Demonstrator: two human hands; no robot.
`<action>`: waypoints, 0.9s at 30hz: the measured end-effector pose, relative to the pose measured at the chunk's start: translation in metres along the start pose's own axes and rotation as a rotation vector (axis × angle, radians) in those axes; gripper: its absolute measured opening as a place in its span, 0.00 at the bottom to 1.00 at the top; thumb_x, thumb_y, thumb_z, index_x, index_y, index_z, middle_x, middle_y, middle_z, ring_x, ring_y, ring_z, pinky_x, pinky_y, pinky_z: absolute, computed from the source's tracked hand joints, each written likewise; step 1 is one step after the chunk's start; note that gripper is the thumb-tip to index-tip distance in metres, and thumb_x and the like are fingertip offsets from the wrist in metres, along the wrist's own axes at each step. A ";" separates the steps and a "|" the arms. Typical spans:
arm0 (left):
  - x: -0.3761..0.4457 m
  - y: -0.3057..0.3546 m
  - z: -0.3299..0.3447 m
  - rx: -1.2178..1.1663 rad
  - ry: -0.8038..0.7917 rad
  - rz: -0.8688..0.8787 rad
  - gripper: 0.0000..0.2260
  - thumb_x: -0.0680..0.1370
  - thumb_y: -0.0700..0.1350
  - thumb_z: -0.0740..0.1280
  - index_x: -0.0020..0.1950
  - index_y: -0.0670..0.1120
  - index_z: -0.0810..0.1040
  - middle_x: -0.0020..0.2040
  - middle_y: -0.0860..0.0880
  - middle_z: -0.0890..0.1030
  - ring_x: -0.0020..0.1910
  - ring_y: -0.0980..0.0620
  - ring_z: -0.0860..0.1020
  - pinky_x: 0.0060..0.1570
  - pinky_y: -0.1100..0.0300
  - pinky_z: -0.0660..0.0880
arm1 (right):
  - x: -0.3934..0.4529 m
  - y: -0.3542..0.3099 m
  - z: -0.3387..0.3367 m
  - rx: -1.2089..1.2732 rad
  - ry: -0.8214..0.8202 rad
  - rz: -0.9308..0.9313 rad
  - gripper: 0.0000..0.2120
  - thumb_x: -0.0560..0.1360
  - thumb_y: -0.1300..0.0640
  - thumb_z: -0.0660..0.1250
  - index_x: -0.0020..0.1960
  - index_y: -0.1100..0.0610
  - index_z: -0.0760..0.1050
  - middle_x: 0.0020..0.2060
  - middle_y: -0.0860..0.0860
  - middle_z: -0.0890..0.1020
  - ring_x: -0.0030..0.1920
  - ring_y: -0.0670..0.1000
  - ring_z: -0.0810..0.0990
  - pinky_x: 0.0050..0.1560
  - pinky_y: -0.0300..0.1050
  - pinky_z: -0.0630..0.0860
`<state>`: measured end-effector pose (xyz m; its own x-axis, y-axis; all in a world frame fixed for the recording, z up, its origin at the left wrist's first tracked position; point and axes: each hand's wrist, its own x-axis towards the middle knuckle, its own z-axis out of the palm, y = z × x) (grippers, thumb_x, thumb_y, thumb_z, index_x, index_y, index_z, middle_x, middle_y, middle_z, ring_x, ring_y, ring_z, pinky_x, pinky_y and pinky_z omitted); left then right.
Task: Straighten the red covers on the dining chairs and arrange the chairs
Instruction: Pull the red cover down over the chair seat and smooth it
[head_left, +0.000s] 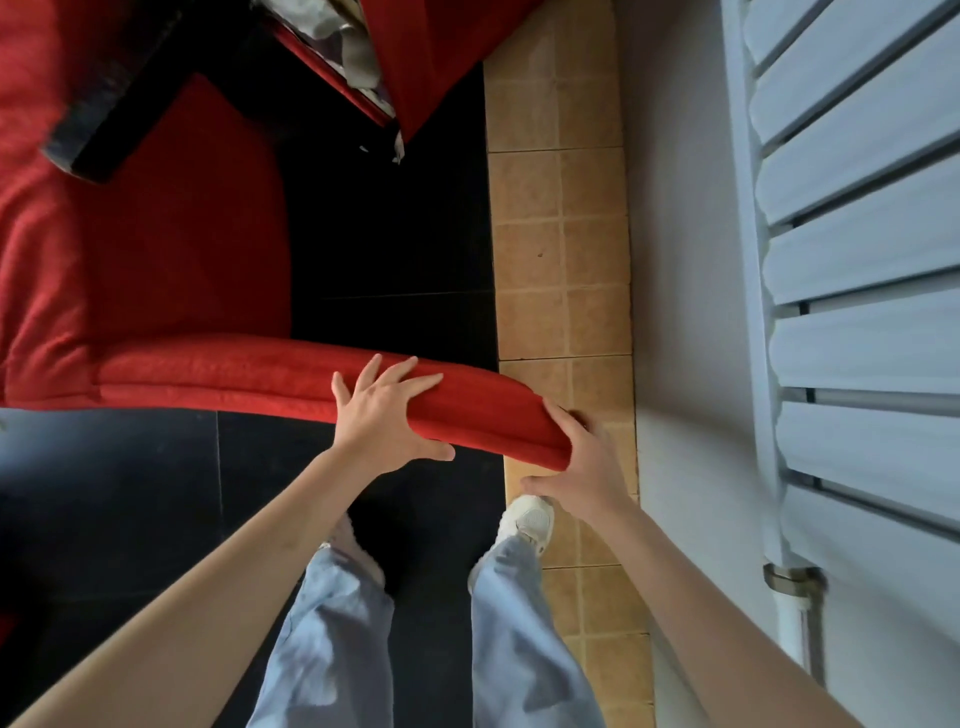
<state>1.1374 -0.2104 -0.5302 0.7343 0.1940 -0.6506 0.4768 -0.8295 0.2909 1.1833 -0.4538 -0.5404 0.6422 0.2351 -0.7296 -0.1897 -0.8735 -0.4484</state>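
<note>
Standing behind the dining chair, the person has both hands on the padded top rail of its backrest (311, 379), which runs across the near middle of the view under a red, nubbly fabric cover (171, 249). The left hand (382, 418) lies over the rail with fingers spread flat on top and the thumb tucked under the near edge. The right hand (582, 462) wraps the rail's right end, fingers curled round the corner and thumb below.

What could go wrong: the chair stands just beside the pale wall (680, 260) and near the white slatted radiator (852, 234) on the right, so a push to that side would likely scrape the corner or pinch the right hand against the wall. A tug on cloth alone, rather than frame, could drag the cover askew instead of moving the chair.

The cover looks fairly smooth along the rail, with 1 seam line showing, but bunches into soft folds at the far left over the seat. A 2nd red-covered chair (441, 52) sits far ahead.
</note>
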 end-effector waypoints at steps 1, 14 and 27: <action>0.004 0.003 0.004 0.047 -0.015 0.018 0.45 0.60 0.66 0.76 0.74 0.64 0.62 0.78 0.57 0.58 0.78 0.49 0.48 0.70 0.36 0.36 | 0.005 0.001 0.001 0.009 -0.014 -0.029 0.53 0.60 0.51 0.81 0.76 0.40 0.56 0.72 0.49 0.62 0.69 0.52 0.64 0.68 0.51 0.68; 0.031 0.004 0.010 0.477 -0.100 0.190 0.50 0.65 0.67 0.72 0.79 0.59 0.48 0.78 0.56 0.58 0.77 0.48 0.56 0.72 0.38 0.45 | 0.022 0.010 0.010 -0.099 0.076 -0.147 0.44 0.66 0.54 0.77 0.76 0.46 0.60 0.64 0.48 0.74 0.58 0.50 0.76 0.60 0.46 0.76; 0.017 -0.003 -0.012 0.565 -0.145 0.292 0.44 0.70 0.67 0.69 0.79 0.53 0.53 0.73 0.54 0.68 0.66 0.50 0.72 0.66 0.51 0.67 | -0.001 -0.007 0.014 -0.187 0.118 -0.171 0.37 0.69 0.53 0.76 0.75 0.49 0.65 0.58 0.48 0.80 0.54 0.49 0.80 0.58 0.42 0.76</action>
<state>1.1546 -0.1988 -0.5340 0.7038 -0.1208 -0.7001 -0.0892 -0.9927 0.0816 1.1741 -0.4416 -0.5438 0.7372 0.3440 -0.5816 0.0619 -0.8915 -0.4488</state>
